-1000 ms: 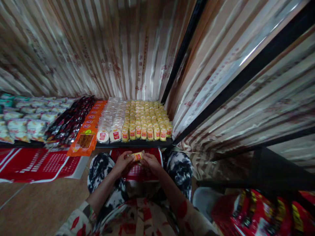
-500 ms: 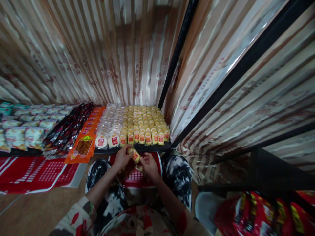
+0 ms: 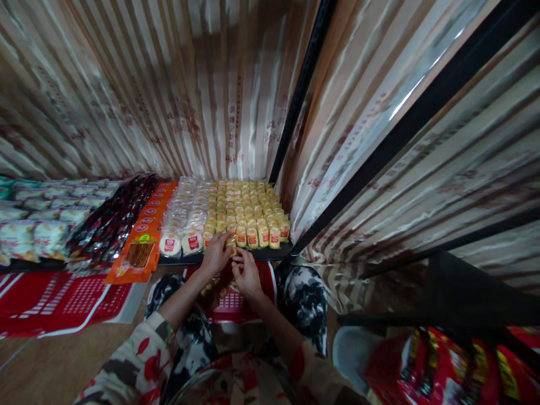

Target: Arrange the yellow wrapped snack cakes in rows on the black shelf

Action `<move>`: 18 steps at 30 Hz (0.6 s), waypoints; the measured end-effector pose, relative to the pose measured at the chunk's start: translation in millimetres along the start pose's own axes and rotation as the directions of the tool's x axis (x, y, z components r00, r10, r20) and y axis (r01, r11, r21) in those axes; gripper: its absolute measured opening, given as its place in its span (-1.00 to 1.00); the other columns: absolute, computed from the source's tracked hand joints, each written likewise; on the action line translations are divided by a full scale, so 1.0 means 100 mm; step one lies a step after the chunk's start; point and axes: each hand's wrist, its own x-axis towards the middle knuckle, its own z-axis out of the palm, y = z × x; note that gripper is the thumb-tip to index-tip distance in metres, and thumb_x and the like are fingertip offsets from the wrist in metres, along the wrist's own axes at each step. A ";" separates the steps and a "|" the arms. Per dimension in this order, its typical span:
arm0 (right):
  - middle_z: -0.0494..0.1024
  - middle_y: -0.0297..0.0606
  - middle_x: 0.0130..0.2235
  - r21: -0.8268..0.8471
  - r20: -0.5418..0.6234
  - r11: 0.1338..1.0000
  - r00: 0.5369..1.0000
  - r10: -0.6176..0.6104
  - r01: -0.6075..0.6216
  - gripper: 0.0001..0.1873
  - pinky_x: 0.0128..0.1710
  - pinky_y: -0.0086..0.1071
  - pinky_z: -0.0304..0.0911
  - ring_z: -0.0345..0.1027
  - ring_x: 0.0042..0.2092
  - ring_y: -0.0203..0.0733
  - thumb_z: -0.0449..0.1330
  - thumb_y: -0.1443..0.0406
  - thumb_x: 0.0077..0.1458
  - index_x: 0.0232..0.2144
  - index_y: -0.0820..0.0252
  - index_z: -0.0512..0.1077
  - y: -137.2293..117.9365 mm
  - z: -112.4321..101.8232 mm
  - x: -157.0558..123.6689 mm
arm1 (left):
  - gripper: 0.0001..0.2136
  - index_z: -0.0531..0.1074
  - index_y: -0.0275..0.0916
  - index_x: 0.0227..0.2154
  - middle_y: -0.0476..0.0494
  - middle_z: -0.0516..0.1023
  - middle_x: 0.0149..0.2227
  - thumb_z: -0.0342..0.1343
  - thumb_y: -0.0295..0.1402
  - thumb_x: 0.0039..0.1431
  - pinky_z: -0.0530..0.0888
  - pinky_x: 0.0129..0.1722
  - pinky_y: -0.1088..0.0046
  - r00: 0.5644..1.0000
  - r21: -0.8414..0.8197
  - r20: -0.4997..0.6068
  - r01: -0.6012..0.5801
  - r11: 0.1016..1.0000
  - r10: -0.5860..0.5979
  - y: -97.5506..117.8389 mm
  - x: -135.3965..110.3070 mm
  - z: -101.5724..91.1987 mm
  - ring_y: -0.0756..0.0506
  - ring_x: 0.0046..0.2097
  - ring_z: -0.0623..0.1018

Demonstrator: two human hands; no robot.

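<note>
Between my two hands, at the front edge of the shelf (image 3: 181,260), is a small yellow wrapped snack cake (image 3: 232,245). My left hand (image 3: 216,256) has its fingers closed on the cake's left side. From the lower right, my right hand (image 3: 246,273) reaches to it with bent fingers, the fingertips at its edge. Behind stand rows of the same yellow snack cakes (image 3: 252,236), red labels facing me. Below my hands a red basket (image 3: 230,304) sits between my knees, with several more yellow packs inside, partly hidden by my arms.
Left of the cakes are round white packaged cakes (image 3: 193,242), an orange snack packet (image 3: 137,253), dark packets (image 3: 112,225) and white packets (image 3: 50,239). A black post (image 3: 301,95) rises behind. Red bags (image 3: 447,365) lie at lower right.
Both hands have moved up and forward from above the basket to the shelf's front row, carrying the yellow snack cake with them.
</note>
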 end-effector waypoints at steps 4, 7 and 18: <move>0.30 -0.14 -0.12 0.012 -0.040 0.999 0.998 -0.041 0.041 -0.64 -0.23 -0.31 0.40 0.37 -0.17 -0.23 -0.01 0.46 -0.03 -0.13 0.18 0.25 0.05 0.01 0.02 | -0.59 0.23 -0.28 0.02 -0.22 0.40 -0.09 0.01 -0.47 0.05 0.37 -0.02 0.27 0.999 -0.011 -0.042 -0.028 1.000 0.028 -0.06 0.05 0.07 -0.12 -0.05 0.42; 0.29 -0.16 -0.17 -0.015 -0.041 0.996 0.995 -0.088 0.087 -0.68 -0.21 -0.33 0.39 0.33 -0.15 -0.23 -0.03 0.49 -0.05 -0.21 0.17 0.29 0.09 0.02 0.02 | -0.61 0.22 -0.28 0.02 -0.22 0.41 -0.11 -0.01 -0.47 0.08 0.39 -0.04 0.28 0.998 -0.016 -0.030 -0.063 0.998 0.062 -0.06 0.07 0.09 -0.11 -0.06 0.42; 0.28 -0.10 -0.16 -0.202 -0.030 0.970 0.989 -0.142 0.133 -0.58 -0.08 -0.27 0.30 0.27 -0.13 -0.18 -0.06 0.50 -0.06 -0.12 0.28 0.36 0.17 0.08 0.07 | -0.69 0.33 -0.22 -0.07 -0.18 0.31 -0.08 -0.03 -0.50 0.09 0.37 0.01 0.32 0.991 -0.007 -0.056 -0.122 0.992 0.122 -0.11 0.14 0.15 -0.08 -0.01 0.36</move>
